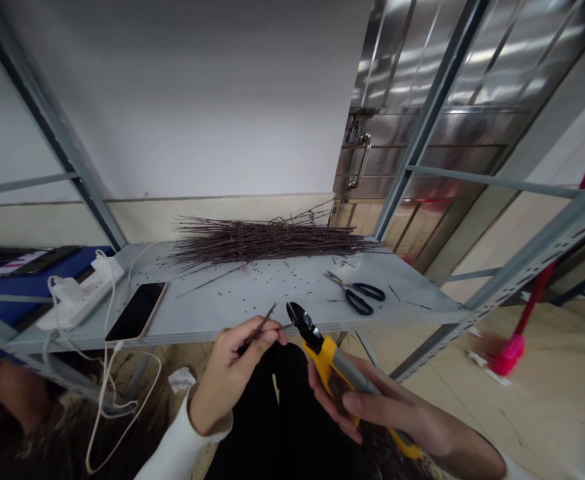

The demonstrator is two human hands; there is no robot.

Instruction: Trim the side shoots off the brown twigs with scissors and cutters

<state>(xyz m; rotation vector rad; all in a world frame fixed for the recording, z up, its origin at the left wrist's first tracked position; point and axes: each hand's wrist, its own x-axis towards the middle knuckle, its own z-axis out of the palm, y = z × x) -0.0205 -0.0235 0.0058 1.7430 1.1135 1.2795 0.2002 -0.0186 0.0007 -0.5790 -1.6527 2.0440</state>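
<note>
My left hand (232, 367) pinches a thin dark brown stick (261, 323) between thumb and fingers, just below the front edge of the grey metal shelf (252, 293). My right hand (377, 403) grips yellow-handled cutting pliers (322, 347). The black jaws of the pliers point up and left, and their tips sit close to the stick's end. A large bundle of similar brown sticks (267, 239) lies along the back of the shelf. Small cut bits are scattered over the shelf surface.
Black-handled scissors (357, 293) lie on the shelf's right part. A phone (137, 310) on a white cable and a white power strip (80, 293) lie at the left. Grey rack uprights frame the shelf. A metal door (397, 147) stands behind, a red stand (510, 350) at right.
</note>
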